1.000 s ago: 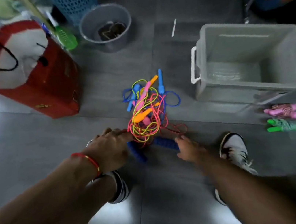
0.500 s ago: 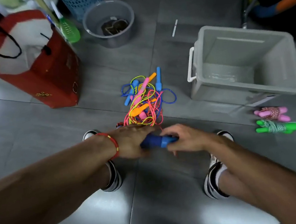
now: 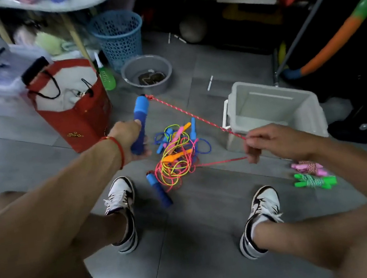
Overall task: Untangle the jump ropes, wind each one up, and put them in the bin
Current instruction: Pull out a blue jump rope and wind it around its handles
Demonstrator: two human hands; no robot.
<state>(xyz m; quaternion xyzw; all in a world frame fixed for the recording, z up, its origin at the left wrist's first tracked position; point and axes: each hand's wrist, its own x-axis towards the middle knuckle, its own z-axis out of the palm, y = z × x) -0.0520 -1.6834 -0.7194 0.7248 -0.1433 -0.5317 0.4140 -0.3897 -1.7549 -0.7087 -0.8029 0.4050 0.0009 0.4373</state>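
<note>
Sitting on grey floor tiles: tangled pile of coloured plastic jump ropes (image 3: 177,149), empty grey plastic bin (image 3: 273,111) right of it, red paper bag (image 3: 79,116) to the left. Left hand (image 3: 130,138) grips blue foam handle (image 3: 139,124); right hand (image 3: 271,141) pinches its taut red braided rope (image 3: 188,113) above the pile.

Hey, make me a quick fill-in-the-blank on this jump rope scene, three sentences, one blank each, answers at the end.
1. The left hand grips a ____ handle raised off the floor.
2. The right hand pinches the ____ cord stretched from that handle.
3. Two wound ropes, pink and green, lie on the floor, so the grey bin holds ____ ropes.

Missing words: blue; red; no
</note>
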